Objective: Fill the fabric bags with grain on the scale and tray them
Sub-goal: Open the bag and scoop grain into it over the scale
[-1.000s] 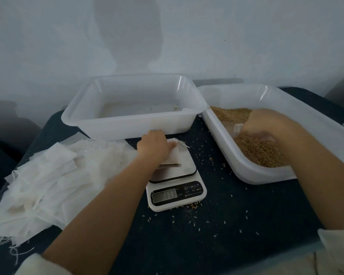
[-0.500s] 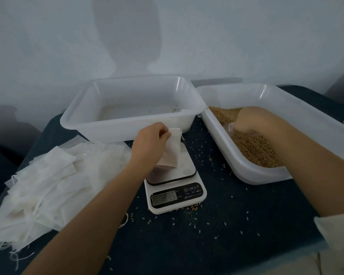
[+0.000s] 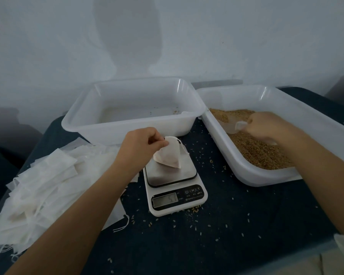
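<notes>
The grain tub (image 3: 282, 175) sits at the right edge of the dark table (image 3: 236, 225), the near-empty tray (image 3: 127, 124) at the back edge, and the heap of flat empty bags (image 3: 44, 185) spills over the left edge. To do this step well, I'd say the mouth of the bag wants holding wide and upright over the scale (image 3: 175, 187) at the table's middle, so the next scoop lands inside rather than joining the grains already scattered on the cloth; small pours would let the readout settle. The right hand (image 3: 266, 128) is curled round what looks like a clear scoop (image 3: 234, 126) down in the grain (image 3: 260, 153), though the view there is too soft to be sure. The left hand (image 3: 141, 145) pinches the top edge of one fabric bag (image 3: 171, 155), its fingers closed on the rim. That bag is white, thin, partly plump at the bottom, its lower corner resting on the scale's platter, drawstring hanging loose at its right side.
</notes>
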Tool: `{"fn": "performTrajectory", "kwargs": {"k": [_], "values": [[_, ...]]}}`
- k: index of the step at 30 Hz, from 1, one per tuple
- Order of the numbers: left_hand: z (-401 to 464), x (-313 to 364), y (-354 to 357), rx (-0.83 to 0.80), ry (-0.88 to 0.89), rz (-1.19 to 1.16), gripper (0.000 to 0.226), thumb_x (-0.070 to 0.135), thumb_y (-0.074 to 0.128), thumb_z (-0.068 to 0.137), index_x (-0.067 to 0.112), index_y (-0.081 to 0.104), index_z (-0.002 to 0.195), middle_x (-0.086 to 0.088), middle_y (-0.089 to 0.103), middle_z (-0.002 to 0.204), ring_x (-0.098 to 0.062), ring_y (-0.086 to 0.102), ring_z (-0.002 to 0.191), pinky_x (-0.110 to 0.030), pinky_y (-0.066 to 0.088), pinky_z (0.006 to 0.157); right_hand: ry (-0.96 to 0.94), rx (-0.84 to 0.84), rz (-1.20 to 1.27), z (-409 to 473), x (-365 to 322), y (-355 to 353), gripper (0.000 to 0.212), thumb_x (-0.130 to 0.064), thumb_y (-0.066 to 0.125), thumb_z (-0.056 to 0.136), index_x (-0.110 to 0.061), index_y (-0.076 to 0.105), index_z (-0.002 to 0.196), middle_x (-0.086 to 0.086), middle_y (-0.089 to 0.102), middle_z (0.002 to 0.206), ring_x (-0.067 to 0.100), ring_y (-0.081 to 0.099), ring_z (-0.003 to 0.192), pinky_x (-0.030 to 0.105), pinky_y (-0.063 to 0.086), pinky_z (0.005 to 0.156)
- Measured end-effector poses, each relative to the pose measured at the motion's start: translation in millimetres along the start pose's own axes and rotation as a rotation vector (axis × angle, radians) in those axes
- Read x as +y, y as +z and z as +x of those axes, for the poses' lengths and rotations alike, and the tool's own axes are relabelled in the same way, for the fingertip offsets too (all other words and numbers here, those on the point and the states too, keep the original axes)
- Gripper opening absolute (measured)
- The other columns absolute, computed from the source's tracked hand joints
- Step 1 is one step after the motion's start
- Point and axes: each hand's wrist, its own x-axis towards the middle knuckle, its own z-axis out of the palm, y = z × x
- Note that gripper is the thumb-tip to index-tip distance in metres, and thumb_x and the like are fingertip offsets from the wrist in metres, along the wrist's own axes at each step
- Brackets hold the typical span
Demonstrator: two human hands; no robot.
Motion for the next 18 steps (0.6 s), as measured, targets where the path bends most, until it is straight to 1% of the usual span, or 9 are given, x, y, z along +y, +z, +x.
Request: {"fn": "performTrajectory", "kwargs": {"k": [3, 5, 8, 9, 11, 13, 15, 16, 18], "values": [[0, 1, 0, 0.029, 0.027, 0.052, 0.022, 0.028, 0.070, 0.080, 0.028, 0.057, 0.063, 0.017, 0.062, 0.066, 0.006, 0.054, 0.060, -0.007, 0.037, 0.054, -0.017, 0.016, -0.012, -1, 4, 2, 0.043, -0.044, 0.050, 0.096, -0.006, 0.061, 0.115, 0.012, 0.061, 0.111, 0.020, 0.049, 0.080, 0.031, 0.036, 0.061], [-1, 2, 0, 0.051, 0.026, 0.027, 0.019, 0.027, 0.068, 0.082, 0.024, 0.060, 0.066, 0.009, 0.065, 0.069, 0.001, 0.057, 0.061, -0.010, 0.041, 0.056, -0.025, 0.036, 0.016, -3, 5, 3, 0.041, -0.045, 0.048, 0.096, -0.009, 0.060, 0.112, 0.005, 0.059, 0.095, 0.016, 0.048, 0.073, 0.029, 0.034, 0.056], [-4, 6, -2, 0.056, -0.002, -0.070, 0.013, 0.021, 0.067, 0.084, 0.018, 0.065, 0.071, 0.007, 0.065, 0.064, 0.005, 0.057, 0.054, -0.006, 0.040, 0.052, -0.020, 0.046, 0.041, -4, 7, 6, 0.039, -0.045, 0.049, 0.095, -0.012, 0.060, 0.112, 0.001, 0.056, 0.087, 0.015, 0.049, 0.073, 0.030, 0.036, 0.061], [-5, 8, -3, 0.056, -0.017, -0.105, 0.011, 0.020, 0.067, 0.084, 0.018, 0.066, 0.073, 0.007, 0.065, 0.062, 0.005, 0.058, 0.053, -0.008, 0.043, 0.053, -0.016, 0.038, 0.037, -4, 8, 6, 0.038, -0.044, 0.050, 0.095, -0.012, 0.061, 0.111, 0.003, 0.058, 0.091, 0.015, 0.049, 0.073, 0.030, 0.035, 0.060], [-4, 11, -7, 0.056, -0.054, -0.180, 0.009, 0.017, 0.067, 0.084, 0.018, 0.067, 0.075, 0.006, 0.066, 0.061, 0.002, 0.062, 0.055, -0.020, 0.052, 0.062, -0.017, 0.009, 0.017, -4, 8, 6, 0.041, -0.046, 0.052, 0.093, -0.011, 0.062, 0.111, 0.008, 0.062, 0.104, 0.018, 0.051, 0.079, 0.030, 0.036, 0.064], [-3, 14, -11, 0.056, -0.049, -0.229, 0.009, 0.014, 0.066, 0.085, 0.019, 0.066, 0.077, 0.005, 0.067, 0.066, 0.001, 0.064, 0.059, -0.017, 0.053, 0.059, -0.024, 0.019, 0.035, -5, 9, 8, 0.042, -0.047, 0.052, 0.093, -0.011, 0.062, 0.112, 0.009, 0.062, 0.107, 0.020, 0.051, 0.083, 0.031, 0.036, 0.068], [-3, 16, -14, 0.067, -0.027, -0.247, 0.010, 0.012, 0.065, 0.085, 0.018, 0.064, 0.077, 0.005, 0.068, 0.069, 0.002, 0.064, 0.059, -0.007, 0.045, 0.052, -0.030, 0.048, 0.063, -5, 10, 8, 0.038, -0.045, 0.052, 0.093, -0.012, 0.062, 0.109, 0.005, 0.061, 0.094, 0.018, 0.051, 0.078, 0.031, 0.036, 0.065], [-2, 17, -15, 0.061, -0.028, -0.249, 0.010, 0.011, 0.064, 0.086, 0.018, 0.063, 0.078, 0.005, 0.068, 0.068, 0.002, 0.065, 0.059, -0.006, 0.044, 0.052, -0.031, 0.052, 0.071, -5, 10, 8, 0.037, -0.046, 0.052, 0.093, -0.013, 0.062, 0.108, 0.002, 0.059, 0.088, 0.017, 0.052, 0.076, 0.032, 0.037, 0.064], [-3, 15, -14, 0.021, -0.043, -0.235, 0.013, 0.010, 0.063, 0.086, 0.019, 0.062, 0.078, 0.006, 0.069, 0.069, -0.001, 0.066, 0.060, -0.014, 0.049, 0.060, -0.022, 0.043, 0.072, -5, 10, 8, 0.038, -0.047, 0.052, 0.093, -0.013, 0.062, 0.107, 0.001, 0.058, 0.086, 0.016, 0.053, 0.076, 0.032, 0.038, 0.065]]}}
